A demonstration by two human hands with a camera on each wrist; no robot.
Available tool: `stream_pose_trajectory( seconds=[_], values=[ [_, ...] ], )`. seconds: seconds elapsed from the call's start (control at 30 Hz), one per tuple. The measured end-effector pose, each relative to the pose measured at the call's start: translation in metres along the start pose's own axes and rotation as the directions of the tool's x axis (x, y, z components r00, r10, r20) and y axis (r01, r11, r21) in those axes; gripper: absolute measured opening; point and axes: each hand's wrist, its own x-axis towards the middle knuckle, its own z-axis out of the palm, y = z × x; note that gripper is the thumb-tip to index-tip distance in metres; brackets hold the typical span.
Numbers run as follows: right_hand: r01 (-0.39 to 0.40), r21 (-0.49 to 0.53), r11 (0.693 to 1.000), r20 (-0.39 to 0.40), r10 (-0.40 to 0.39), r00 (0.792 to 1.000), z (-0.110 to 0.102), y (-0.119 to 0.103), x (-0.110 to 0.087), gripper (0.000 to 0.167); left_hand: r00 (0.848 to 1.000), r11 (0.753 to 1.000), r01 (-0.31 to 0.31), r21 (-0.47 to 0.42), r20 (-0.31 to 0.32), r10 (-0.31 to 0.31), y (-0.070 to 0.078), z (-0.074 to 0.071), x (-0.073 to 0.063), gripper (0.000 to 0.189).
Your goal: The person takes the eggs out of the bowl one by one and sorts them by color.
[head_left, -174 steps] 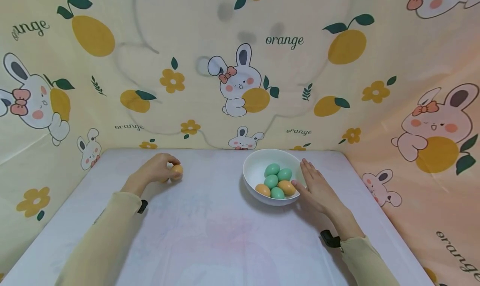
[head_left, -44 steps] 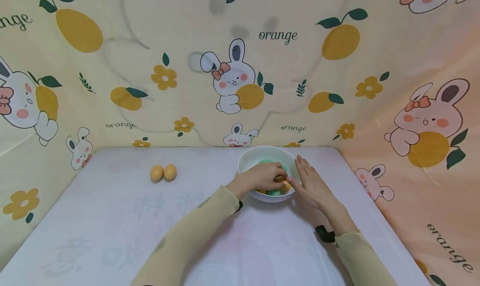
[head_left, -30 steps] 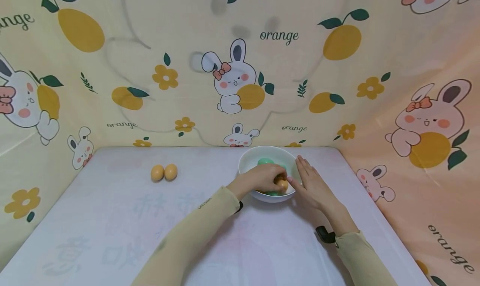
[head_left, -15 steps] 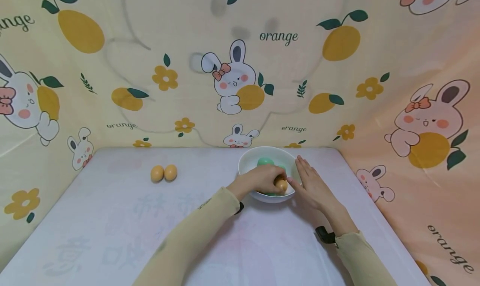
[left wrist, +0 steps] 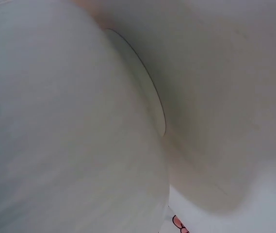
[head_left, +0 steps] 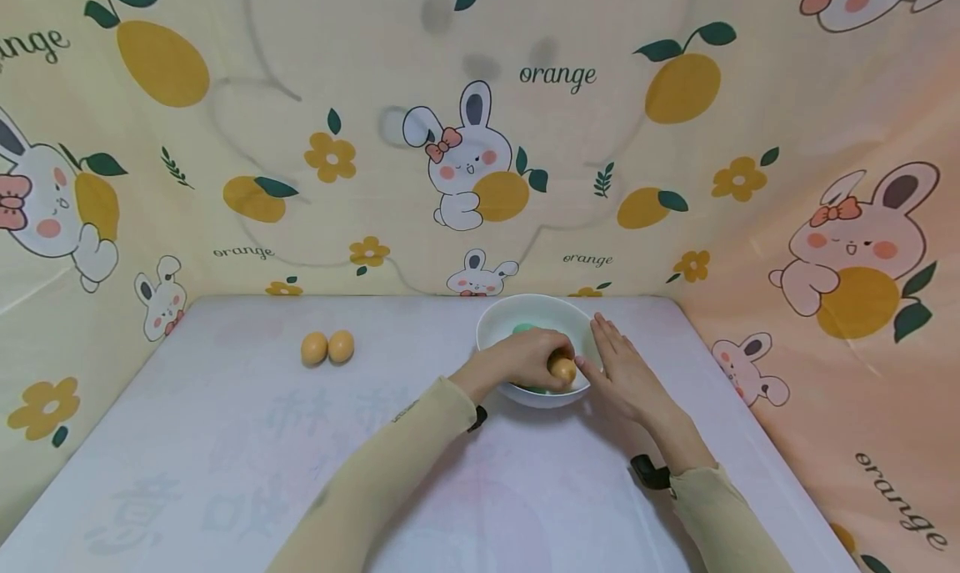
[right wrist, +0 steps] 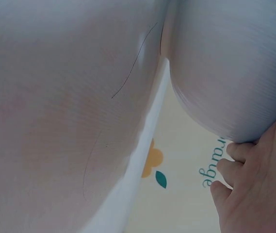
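Observation:
A white bowl [head_left: 497,326] stands at the back of the table, right of the middle. Reaching into it from the left, my left hand [head_left: 525,359] grips a yellow-orange egg [head_left: 563,371] between thumb and fingers. A green egg [head_left: 522,329] shows in part behind that hand, which hides most of the bowl's contents. My right hand [head_left: 630,374] lies with straight fingers along the bowl's right side. In the right wrist view, the fingertips of the right hand [right wrist: 259,182] meet the outer wall of the bowl [right wrist: 225,68]. The left wrist view shows the bowl's pale wall [left wrist: 70,126] up close.
Two yellow-orange eggs, one at left [head_left: 314,349] and one at right [head_left: 341,346], lie side by side on the white table [head_left: 420,481]. A patterned cloth [head_left: 360,81] with rabbits and oranges hangs right behind the table.
My left hand has gone from the eggs at left into the bowl, leaving two there. Its fingers have closed round another egg, and green eggs inside have shifted. The right hand stays at the bowl.

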Motion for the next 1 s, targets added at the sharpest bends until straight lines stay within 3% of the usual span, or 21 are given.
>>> stream_pose_trajectory(
  seconds=[0.5,0.67,0.8,1.0],
  values=[
    [0.029,0.008,1.0,-0.012,-0.029,1.0,0.0,0.0,-0.001,0.073,0.995,0.997,0.03,-0.066,-0.091,-0.036,0.001,-0.011,-0.015,0.047],
    [0.031,0.011,0.999,-0.014,-0.031,0.999,0.001,0.0,0.0,0.072,0.989,0.997,0.009,-0.081,-0.149,-0.021,0.001,-0.016,-0.024,0.046],
    [0.029,0.011,1.0,-0.01,-0.029,1.0,0.001,0.0,0.0,0.072,0.976,0.996,-0.022,-0.091,-0.219,0.001,-0.001,-0.019,-0.033,0.045],
    [0.017,0.004,1.0,-0.008,-0.017,1.0,0.001,0.0,0.0,0.073,0.944,0.991,-0.068,-0.112,-0.329,0.028,-0.005,-0.025,-0.048,0.048]
  ],
)
